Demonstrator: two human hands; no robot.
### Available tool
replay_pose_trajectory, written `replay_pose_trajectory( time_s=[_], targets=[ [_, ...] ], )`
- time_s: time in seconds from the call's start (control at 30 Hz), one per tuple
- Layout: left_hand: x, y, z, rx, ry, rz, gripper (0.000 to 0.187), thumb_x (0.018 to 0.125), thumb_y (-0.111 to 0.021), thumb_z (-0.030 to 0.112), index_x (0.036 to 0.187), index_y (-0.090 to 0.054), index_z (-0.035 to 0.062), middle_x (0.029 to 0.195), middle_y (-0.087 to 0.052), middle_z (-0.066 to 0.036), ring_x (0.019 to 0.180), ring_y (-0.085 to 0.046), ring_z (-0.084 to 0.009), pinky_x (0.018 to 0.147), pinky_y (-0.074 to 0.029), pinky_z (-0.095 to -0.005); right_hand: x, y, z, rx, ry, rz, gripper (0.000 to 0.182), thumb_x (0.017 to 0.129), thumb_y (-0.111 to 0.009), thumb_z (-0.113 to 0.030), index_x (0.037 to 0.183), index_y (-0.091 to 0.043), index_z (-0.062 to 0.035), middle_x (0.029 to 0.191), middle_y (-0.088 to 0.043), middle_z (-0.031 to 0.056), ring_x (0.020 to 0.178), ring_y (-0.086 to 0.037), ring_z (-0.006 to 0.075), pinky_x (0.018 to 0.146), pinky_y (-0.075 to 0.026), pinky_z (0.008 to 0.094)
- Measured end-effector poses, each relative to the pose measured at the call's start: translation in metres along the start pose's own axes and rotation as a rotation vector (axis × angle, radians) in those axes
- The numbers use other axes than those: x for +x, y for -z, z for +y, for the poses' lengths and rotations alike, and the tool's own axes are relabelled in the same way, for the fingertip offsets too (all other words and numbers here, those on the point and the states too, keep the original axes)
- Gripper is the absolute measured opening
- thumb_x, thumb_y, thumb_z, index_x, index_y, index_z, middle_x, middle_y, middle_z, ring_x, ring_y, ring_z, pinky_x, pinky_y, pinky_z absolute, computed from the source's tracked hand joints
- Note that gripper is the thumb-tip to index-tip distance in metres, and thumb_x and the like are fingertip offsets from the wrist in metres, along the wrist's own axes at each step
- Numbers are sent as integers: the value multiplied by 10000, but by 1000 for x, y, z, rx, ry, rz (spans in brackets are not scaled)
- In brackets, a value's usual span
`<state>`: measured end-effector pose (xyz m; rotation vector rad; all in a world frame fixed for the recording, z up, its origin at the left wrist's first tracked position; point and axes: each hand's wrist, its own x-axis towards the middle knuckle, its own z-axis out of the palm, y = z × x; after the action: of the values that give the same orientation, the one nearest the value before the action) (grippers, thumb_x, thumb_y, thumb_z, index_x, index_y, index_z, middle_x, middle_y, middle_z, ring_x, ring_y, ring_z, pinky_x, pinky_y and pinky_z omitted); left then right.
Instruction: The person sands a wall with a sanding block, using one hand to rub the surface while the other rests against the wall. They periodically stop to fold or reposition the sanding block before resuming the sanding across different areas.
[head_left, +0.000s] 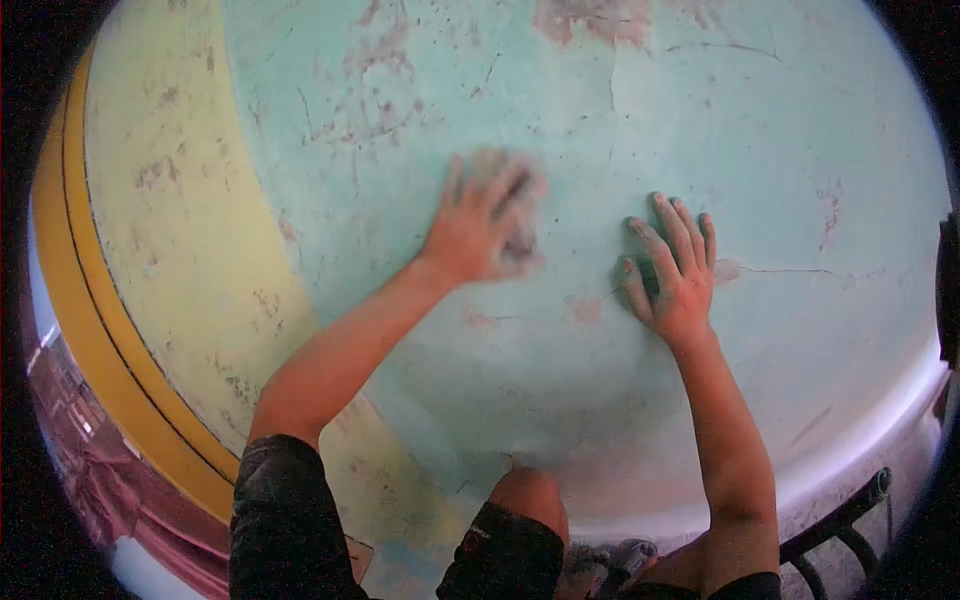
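Note:
In the head view, a pale green painted wall point(560, 350) with scuffs and cracks fills the middle. My left hand point(475, 225) is against it left of centre, smeared by motion. A dark greyish patch point(520, 235), seemingly a thin dusty piece under its fingers and thumb, is too blurred to name. Further right, my right hand point(680, 275) lies on the wall with fingers spread and dusty fingertips. Nothing shows in it. Beside its wrist a crack point(790, 270) runs off to the right.
A worn yellow band point(170, 220) borders the green at left, with an orange-yellow edge point(130, 400) beyond it. Dark red cloth point(130, 500) lies lower left. At lower right stands a black tubular frame point(840, 520). My bent knee point(530, 500) is close to the wall below.

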<state>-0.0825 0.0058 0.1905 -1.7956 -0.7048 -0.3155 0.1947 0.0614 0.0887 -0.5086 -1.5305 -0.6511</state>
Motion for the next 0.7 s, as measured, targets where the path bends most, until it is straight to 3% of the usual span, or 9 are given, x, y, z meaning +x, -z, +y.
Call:
replay_pose_trajectory(
  time_s=[0.07,0.17,0.33,0.43,0.53,0.63,0.7],
  targets=[
    [15,5,-27,-34,258,263,885,749,-659,674,1455,-391,213,1524,-262,-203,1419,-207,-458,1088,-131,-730,-3,1,1,-6,13,-21,479,784,-702,-179,1252,-598,-173,1452,-471,99,1344,-431,292,1156,-235,533],
    [17,7,-30,34,237,320,904,730,-693,646,1461,-375,221,1513,-274,-202,1408,-213,-475,1091,-163,-712,-3,0,2,-6,18,-4,467,780,-705,-177,1235,-605,-171,1452,-472,98,1341,-435,290,1157,-236,530],
    [-4,5,19,25,4,75,1008,659,-768,586,1460,-359,132,1488,-306,-199,1390,-247,-474,1090,-237,-656,-2,1,1,-12,15,0,452,778,-704,-170,1220,-609,-171,1452,-472,99,1339,-437,290,1156,-238,534],
    [0,7,-7,-62,255,294,1074,633,-782,617,1472,-334,117,1471,-325,-224,1366,-308,-440,1096,-253,-625,-2,1,1,-9,24,2,446,777,-702,-166,1213,-610,-168,1452,-472,100,1338,-438,289,1155,-240,534],
    [-9,1,-7,83,400,348,1094,639,-775,636,1477,-317,103,1466,-320,-236,1363,-311,-436,1102,-238,-625,-4,0,1,0,14,-14,440,777,-703,-166,1207,-613,-167,1452,-473,100,1339,-437,287,1157,-239,532],
    [-28,-1,36,45,282,182,1084,665,-751,662,1479,-313,96,1472,-312,-233,1364,-308,-430,1110,-217,-627,-4,2,0,-6,10,-20,437,780,-702,-171,1209,-613,-168,1453,-473,100,1341,-435,287,1158,-237,534],
    [-30,-1,34,28,267,178,1084,671,-746,669,1479,-310,94,1474,-308,-234,1364,-307,-429,1112,-209,-628,-2,2,0,-14,6,-21,439,783,-701,-174,1212,-611,-168,1452,-472,99,1342,-435,287,1157,-236,535]
  ],
)
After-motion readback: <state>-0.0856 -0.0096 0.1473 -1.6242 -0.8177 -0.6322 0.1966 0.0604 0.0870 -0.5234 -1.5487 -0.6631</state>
